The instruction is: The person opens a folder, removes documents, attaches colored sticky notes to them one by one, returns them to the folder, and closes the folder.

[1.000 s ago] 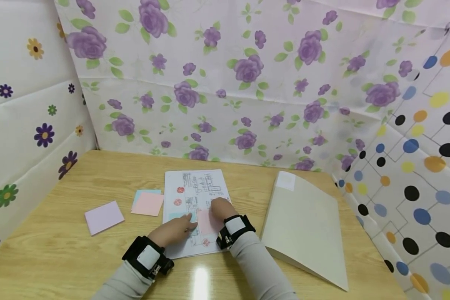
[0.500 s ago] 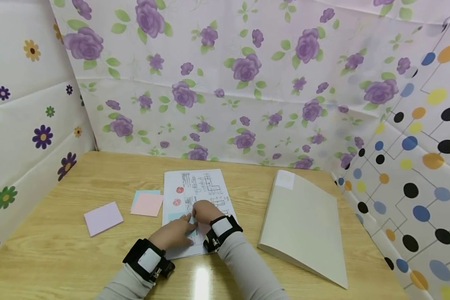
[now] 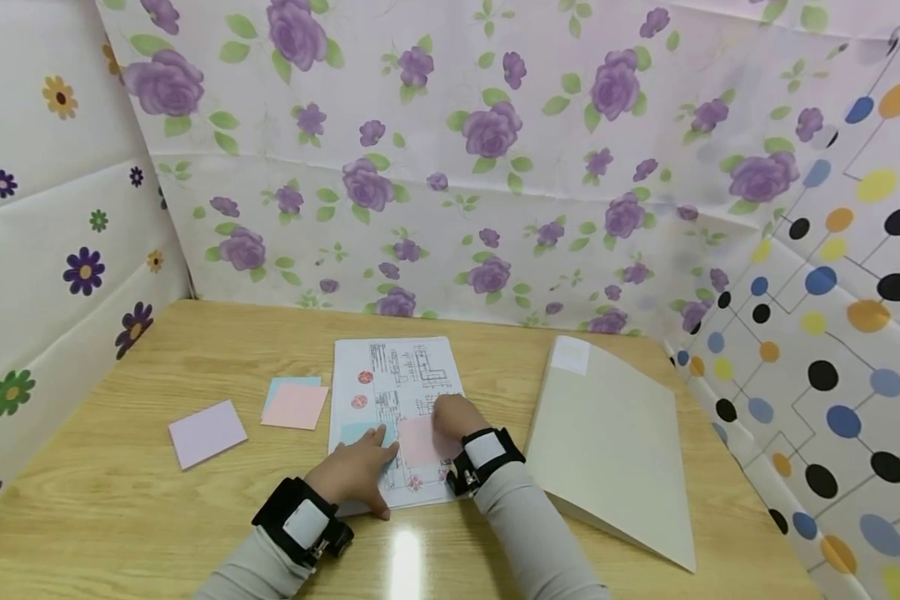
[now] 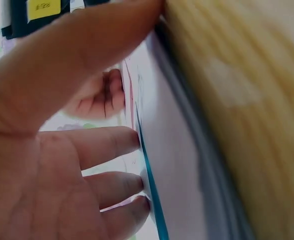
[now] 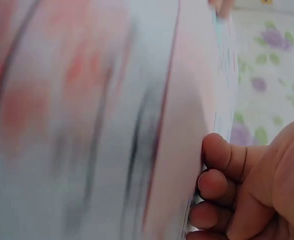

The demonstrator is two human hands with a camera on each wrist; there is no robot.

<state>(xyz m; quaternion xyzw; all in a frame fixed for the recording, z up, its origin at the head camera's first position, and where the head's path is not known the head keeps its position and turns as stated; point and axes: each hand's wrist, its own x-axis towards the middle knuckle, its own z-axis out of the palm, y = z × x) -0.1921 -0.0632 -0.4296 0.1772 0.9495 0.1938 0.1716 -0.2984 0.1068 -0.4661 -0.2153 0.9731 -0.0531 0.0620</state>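
A stack of printed drawing sheets (image 3: 351,362) lies mid-table. On it are a pink sticky note (image 3: 418,443) and a blue sticky note (image 3: 356,431). My left hand (image 3: 356,473) rests on the lower left of the sheets with fingers spread, its thumb at the near edge. In the left wrist view, the fingertips (image 4: 129,140) touch the paper beside the blue note. Over the right part of the pink note, my right hand (image 3: 456,418) presses with curled fingers. The right wrist view shows its fingertips (image 5: 214,150) against the pink note, gripping nothing.
Left of the sheets lie a loose pink note (image 3: 296,407) over a blue one (image 3: 294,382), and a lilac pad (image 3: 207,433) further left. A large cream folder (image 3: 607,450) lies to the right. Flowered cloth (image 3: 450,167) hangs behind the wooden table (image 3: 120,533).
My right hand moved left across the pink note, then back right. The left hand's fingers spread and its thumb came down to the near paper edge. The sheets shifted slightly right.
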